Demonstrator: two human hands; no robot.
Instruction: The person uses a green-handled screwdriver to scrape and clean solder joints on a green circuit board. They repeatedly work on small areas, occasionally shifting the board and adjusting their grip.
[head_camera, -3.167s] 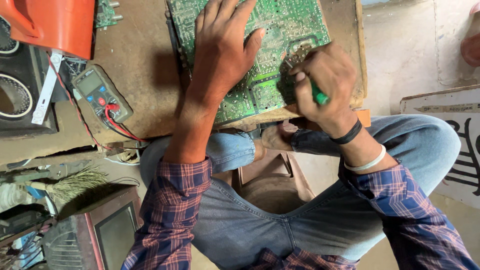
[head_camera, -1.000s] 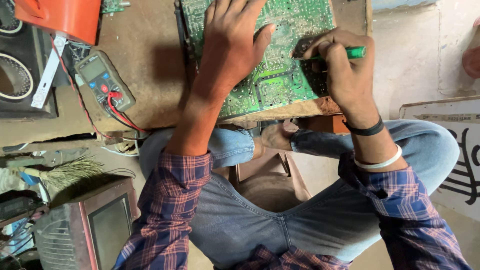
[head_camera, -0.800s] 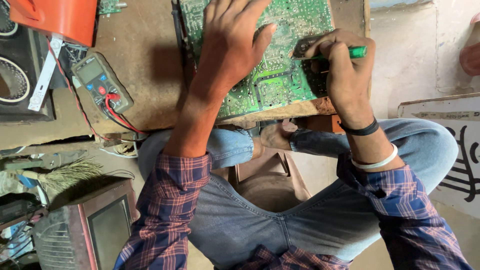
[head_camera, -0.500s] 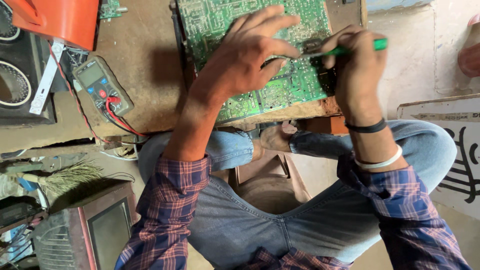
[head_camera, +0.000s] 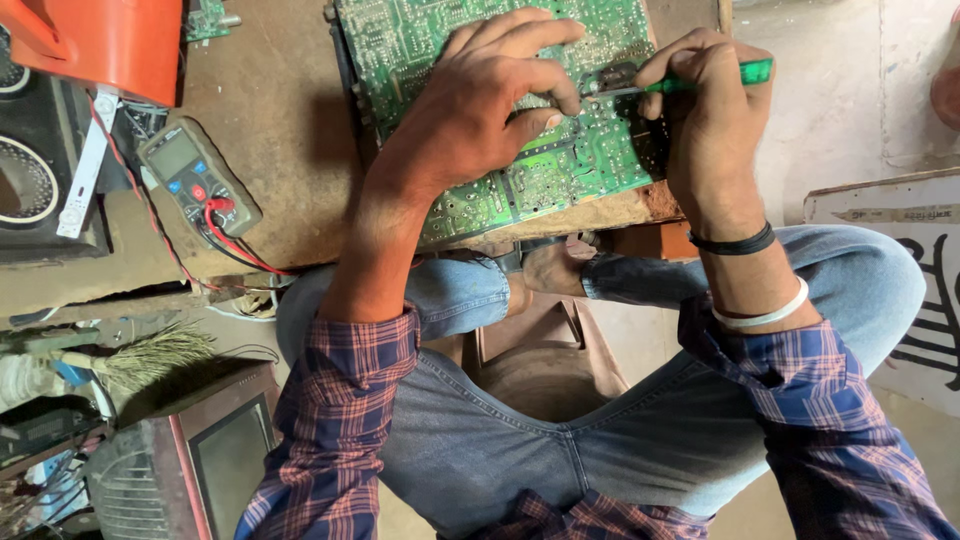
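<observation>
Far left of both hands: black speaker (head_camera: 25, 185) at frame edge, orange plastic housing (head_camera: 110, 40) at upper corner, white strip (head_camera: 88, 165) hanging beneath. Well left of left-hand fingers: grey multimeter (head_camera: 195, 178) lying flat on brown counter (head_camera: 280, 130), red and black leads (head_camera: 235, 240) plugged in and trailing over counter edge. Below and left, on floor: straw brush (head_camera: 150, 355), small old television set (head_camera: 215, 460). Left hand (head_camera: 475, 105) spread palm down on green circuit board (head_camera: 480, 60), fingers (head_camera: 540, 75) curled loosely, thumb and forefinger tips pressed near a dark component, nothing clasped. Circuit board lying solder side up on counter, under left hand, its near edge overhanging counter rim above knees. Between the two hands: metal shaft of green-handled screwdriver (head_camera: 690, 82), tip touching board just beside left fingertips. Right hand (head_camera: 715, 130) closed around screwdriver handle, green end projecting right of knuckles; black band and white bangle at wrist. Below both hands: blue jeans (head_camera: 560, 450), checked shirt sleeves. Far right: white board with black markings (head_camera: 900, 280) against floor.
</observation>
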